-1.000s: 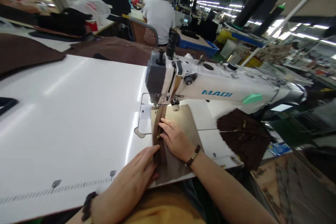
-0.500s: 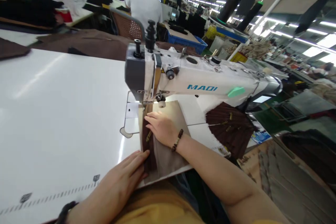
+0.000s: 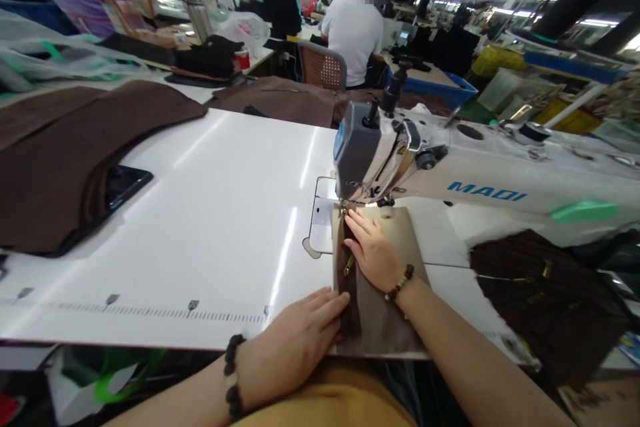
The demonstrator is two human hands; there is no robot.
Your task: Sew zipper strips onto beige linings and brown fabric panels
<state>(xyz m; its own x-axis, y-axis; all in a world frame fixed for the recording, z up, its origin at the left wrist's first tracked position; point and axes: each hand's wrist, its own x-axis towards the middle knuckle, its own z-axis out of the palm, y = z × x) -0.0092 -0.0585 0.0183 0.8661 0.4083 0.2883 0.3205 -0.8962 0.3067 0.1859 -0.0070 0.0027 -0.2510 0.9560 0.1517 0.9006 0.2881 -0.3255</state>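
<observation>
I see the left hand (image 3: 300, 333), fingers together, touching the brown zip (image 3: 353, 320) near its close end, maybe to hold it straight. The right hand (image 3: 373, 250), fingers a bit apart, lies flat over the zip and tan cloth (image 3: 387, 333) by the sewing machine (image 3: 480, 167), likely so nothing slips.

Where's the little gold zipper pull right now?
In the head view, slightly right of centre, the gold zipper pull lies on the dark brown strip, beside the right hand and above the left hand.
</observation>
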